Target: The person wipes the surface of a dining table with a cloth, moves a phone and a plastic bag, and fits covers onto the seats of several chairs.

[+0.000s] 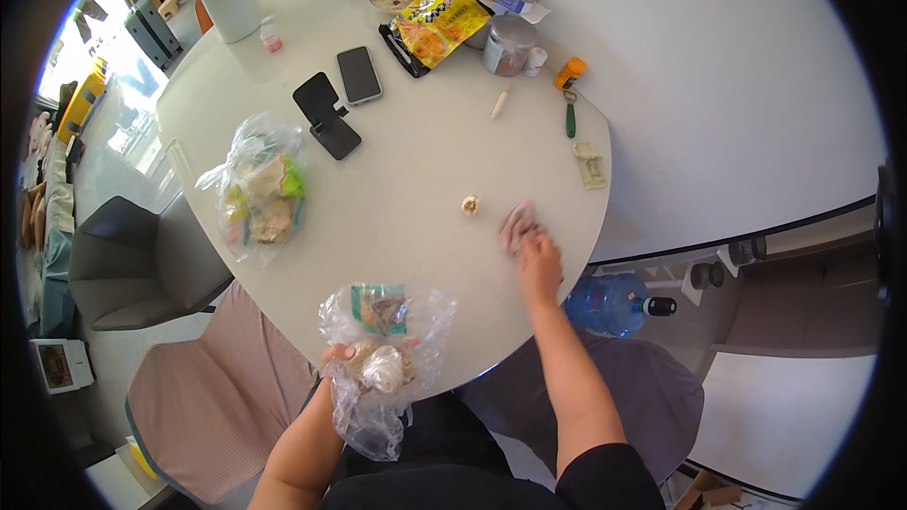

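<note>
White round table (416, 170), L hand (342, 355) grip pinching clear plastic bag (383, 368) (scraps inside), R hand (539, 260) pressing pink cloth (516, 223), fingers flat.

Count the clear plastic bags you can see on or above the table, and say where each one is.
2. One clear plastic bag lies on the table's left side. The other bag is held by the left hand at the near edge. None looks hidden.
</note>
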